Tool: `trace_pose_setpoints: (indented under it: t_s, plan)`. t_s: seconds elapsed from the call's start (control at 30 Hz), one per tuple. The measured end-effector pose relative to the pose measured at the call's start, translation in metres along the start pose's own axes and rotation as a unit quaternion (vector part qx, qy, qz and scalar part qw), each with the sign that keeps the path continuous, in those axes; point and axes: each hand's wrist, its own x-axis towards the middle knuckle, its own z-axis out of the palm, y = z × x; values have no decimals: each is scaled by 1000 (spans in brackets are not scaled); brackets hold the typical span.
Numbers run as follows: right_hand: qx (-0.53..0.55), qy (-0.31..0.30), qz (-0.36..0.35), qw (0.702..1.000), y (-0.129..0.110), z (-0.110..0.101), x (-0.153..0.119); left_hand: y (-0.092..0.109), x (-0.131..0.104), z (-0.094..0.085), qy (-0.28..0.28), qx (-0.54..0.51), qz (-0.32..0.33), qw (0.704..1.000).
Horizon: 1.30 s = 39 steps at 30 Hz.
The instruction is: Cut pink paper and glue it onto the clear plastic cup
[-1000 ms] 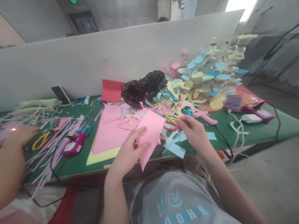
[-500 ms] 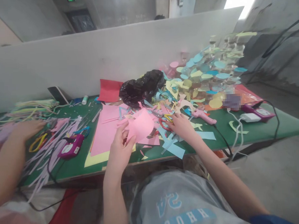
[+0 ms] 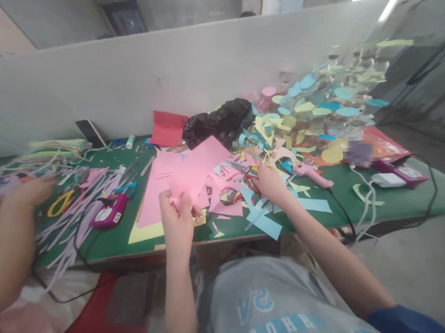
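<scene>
My left hand point(image 3: 177, 216) is closed on a sheet of pink paper point(image 3: 207, 160), thumb on top, lifting it above the pile. At the yellow handles of a pair of scissors point(image 3: 240, 166), my right hand point(image 3: 271, 185) has its fingers closed; the blades point left toward the paper. Red scissor handles point(image 3: 250, 182) lie just beside that hand. Under the left hand are more pink sheets point(image 3: 153, 202) and a yellow sheet point(image 3: 146, 234). A pink offcut with a round hole point(image 3: 215, 202) lies between my hands, near blue paper strips point(image 3: 266, 224).
A black plastic bag point(image 3: 220, 121) and red paper point(image 3: 168, 128) are behind. Paper-topped clear bottles point(image 3: 353, 100) crowd the right. A pink glue gun point(image 3: 314, 175) trails a cable. At left, another person's arm point(image 3: 13, 237) reaches over lilac strips point(image 3: 71, 209) near a purple box point(image 3: 111, 212).
My left hand now holds up a larger pink sheet in place of the small rounded piece, which is out of sight. My right fingers have closed at the scissors' yellow handles. The view shifted slightly.
</scene>
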Motion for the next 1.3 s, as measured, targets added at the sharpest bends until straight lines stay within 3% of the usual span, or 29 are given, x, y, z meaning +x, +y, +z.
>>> trace_pose_setpoints:
  t_s: [0.17, 0.27, 0.37, 0.43, 0.53, 0.6, 0.77, 0.93, 1.3]
  plan:
    - [29, 25, 9, 999, 0, -15, -6, -5, 0, -5, 76, 4, -29, 997]
    - [85, 80, 9, 993, 3, -20, -9, -7, 2, -8, 90, -6, -7, 996]
    - [186, 149, 15, 971, 6, -23, -13, -6, 3, -8, 88, -16, 14, 996]
    - [264, 155, 51, 951, 7, -25, -19, -4, 2, -5, 89, -27, 14, 996]
    - [406, 86, 101, 904, 9, -32, -38, -3, -1, 3, 99, -52, -4, 994]
    - [477, 15, 79, 875, 9, -36, -55, -3, -4, 9, 99, -70, -15, 993]
    - [471, -66, -7, 880, 3, -47, -92, -6, -14, 24, 69, -111, -26, 991]
    - [436, -169, -59, 882, -11, -57, -109, -4, -23, 33, 27, -132, -49, 990]
    - [380, -274, -65, 881, -11, -69, -115, 1, -32, 39, -18, -116, -55, 992]
